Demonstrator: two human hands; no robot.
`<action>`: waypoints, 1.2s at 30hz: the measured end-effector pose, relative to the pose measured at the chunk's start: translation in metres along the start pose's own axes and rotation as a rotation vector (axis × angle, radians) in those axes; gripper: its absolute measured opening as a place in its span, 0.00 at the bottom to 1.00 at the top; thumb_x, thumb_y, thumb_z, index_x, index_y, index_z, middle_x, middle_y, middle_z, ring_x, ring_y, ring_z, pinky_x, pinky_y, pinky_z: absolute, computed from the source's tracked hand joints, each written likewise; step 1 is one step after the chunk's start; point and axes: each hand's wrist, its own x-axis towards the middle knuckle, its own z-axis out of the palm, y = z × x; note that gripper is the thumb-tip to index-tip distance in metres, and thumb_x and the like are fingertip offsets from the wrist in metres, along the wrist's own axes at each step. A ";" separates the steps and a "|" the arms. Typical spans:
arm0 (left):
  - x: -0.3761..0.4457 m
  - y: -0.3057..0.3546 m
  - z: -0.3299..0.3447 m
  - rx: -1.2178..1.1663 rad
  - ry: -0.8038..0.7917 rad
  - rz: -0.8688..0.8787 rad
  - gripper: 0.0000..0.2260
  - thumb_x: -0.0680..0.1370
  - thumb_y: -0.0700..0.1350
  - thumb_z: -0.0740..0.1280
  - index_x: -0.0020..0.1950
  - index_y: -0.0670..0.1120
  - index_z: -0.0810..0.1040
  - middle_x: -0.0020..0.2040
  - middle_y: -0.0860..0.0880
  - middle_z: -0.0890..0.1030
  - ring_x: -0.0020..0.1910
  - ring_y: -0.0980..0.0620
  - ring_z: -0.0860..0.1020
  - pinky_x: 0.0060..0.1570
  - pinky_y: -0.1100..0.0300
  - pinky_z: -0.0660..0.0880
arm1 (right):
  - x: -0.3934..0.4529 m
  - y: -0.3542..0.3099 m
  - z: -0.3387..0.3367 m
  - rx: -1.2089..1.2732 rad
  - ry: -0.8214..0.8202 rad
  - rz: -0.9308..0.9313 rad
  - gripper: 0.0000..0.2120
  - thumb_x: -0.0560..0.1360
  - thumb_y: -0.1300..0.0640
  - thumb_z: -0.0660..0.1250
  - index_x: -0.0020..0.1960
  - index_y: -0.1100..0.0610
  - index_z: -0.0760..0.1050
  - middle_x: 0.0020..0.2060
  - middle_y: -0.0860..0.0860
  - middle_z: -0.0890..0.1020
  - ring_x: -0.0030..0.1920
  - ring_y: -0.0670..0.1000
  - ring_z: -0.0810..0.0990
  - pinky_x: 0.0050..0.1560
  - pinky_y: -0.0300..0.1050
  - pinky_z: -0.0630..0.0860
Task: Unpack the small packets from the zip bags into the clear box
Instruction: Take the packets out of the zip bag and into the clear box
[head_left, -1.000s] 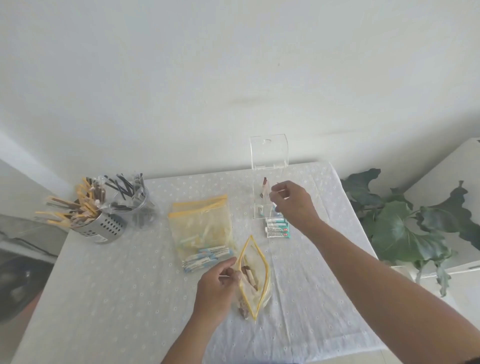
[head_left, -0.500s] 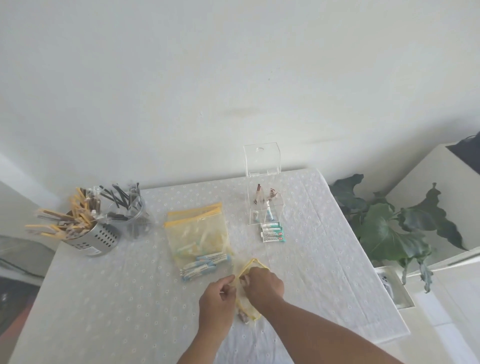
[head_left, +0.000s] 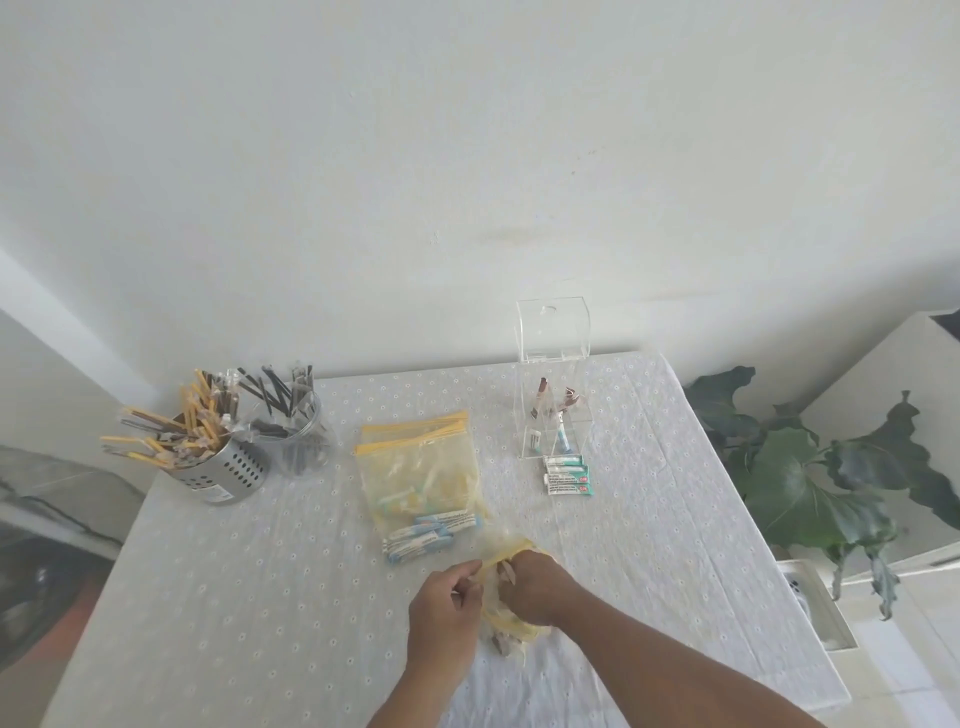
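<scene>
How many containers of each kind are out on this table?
Zip bags: 3, two stacked and one in the hands
Clear box: 1
Metal holder: 1
Glass jar: 1
Total: 6
</scene>
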 end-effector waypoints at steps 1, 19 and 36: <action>0.001 0.000 0.000 0.002 0.002 0.002 0.12 0.80 0.42 0.69 0.61 0.53 0.84 0.46 0.51 0.82 0.45 0.56 0.82 0.47 0.65 0.77 | -0.001 0.003 -0.005 0.020 -0.014 -0.048 0.14 0.79 0.48 0.64 0.57 0.56 0.80 0.51 0.52 0.83 0.52 0.52 0.82 0.52 0.48 0.79; 0.026 0.018 0.006 0.004 0.016 -0.073 0.10 0.78 0.47 0.69 0.56 0.57 0.86 0.41 0.55 0.86 0.43 0.56 0.85 0.50 0.51 0.84 | -0.060 0.037 -0.070 0.673 0.308 -0.281 0.06 0.77 0.52 0.76 0.42 0.47 0.87 0.45 0.44 0.88 0.46 0.45 0.85 0.51 0.37 0.77; 0.006 0.034 0.014 -0.034 0.035 -0.072 0.11 0.78 0.46 0.71 0.52 0.63 0.81 0.43 0.55 0.85 0.44 0.56 0.85 0.53 0.54 0.83 | 0.075 -0.002 -0.207 0.796 0.749 -0.010 0.06 0.76 0.54 0.73 0.40 0.52 0.83 0.37 0.49 0.85 0.42 0.53 0.86 0.36 0.36 0.73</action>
